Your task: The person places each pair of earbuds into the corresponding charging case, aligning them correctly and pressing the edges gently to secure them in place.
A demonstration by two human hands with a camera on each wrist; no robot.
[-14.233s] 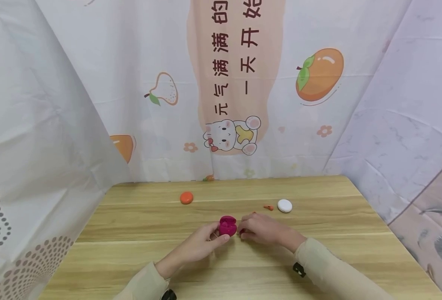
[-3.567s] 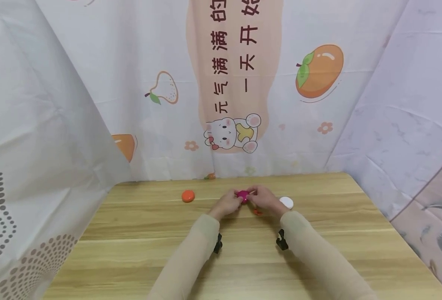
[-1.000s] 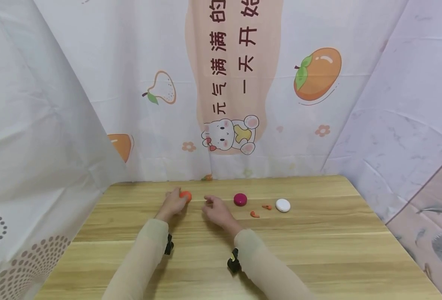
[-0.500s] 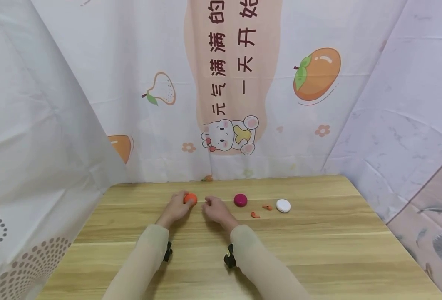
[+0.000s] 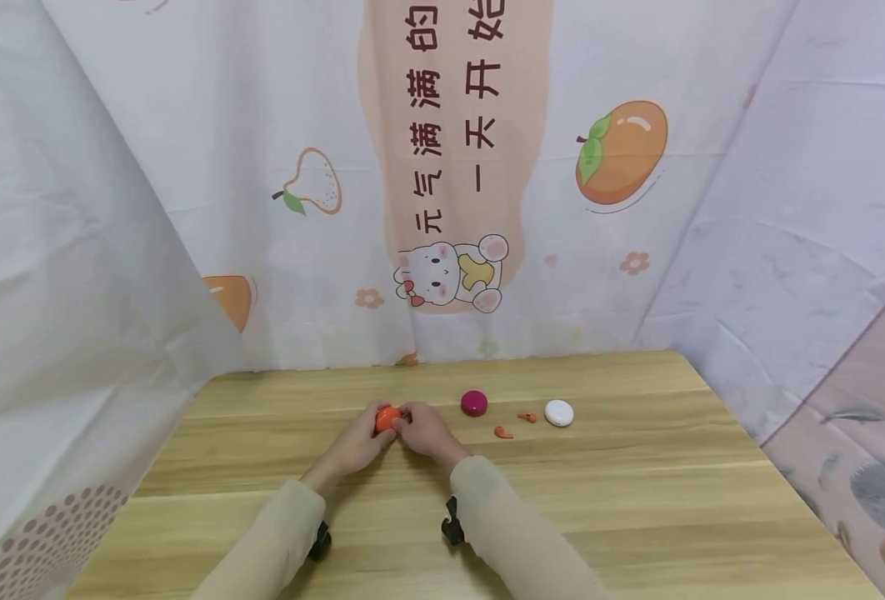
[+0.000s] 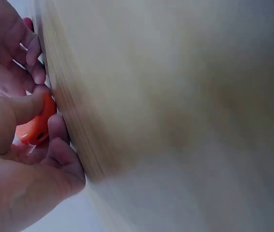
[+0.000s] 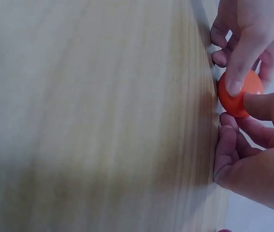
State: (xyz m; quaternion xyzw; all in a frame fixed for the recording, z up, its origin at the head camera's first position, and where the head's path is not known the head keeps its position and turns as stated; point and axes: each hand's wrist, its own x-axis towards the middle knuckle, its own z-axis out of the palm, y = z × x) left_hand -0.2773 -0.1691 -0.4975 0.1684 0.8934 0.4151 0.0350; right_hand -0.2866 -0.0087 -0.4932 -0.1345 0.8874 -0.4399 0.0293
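The glossy orange, plastic-looking round case [image 5: 387, 418] was located left of the glossy magenta round case [image 5: 474, 403]. Its circular face pointed toward the person; long axis indeterminate. The left hand [image 5: 358, 437] and right hand [image 5: 424, 432] gripped opposite edges, thumbs pressing that face.

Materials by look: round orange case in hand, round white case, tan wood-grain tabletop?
Round orange case: likely hard plastic, glossy; bright highlights.
Round white case: probably plastic, smooth; evenly white surface.
Tan wood-grain tabletop: wood or printed laminate, low sheen; streaky grain leaves it open.
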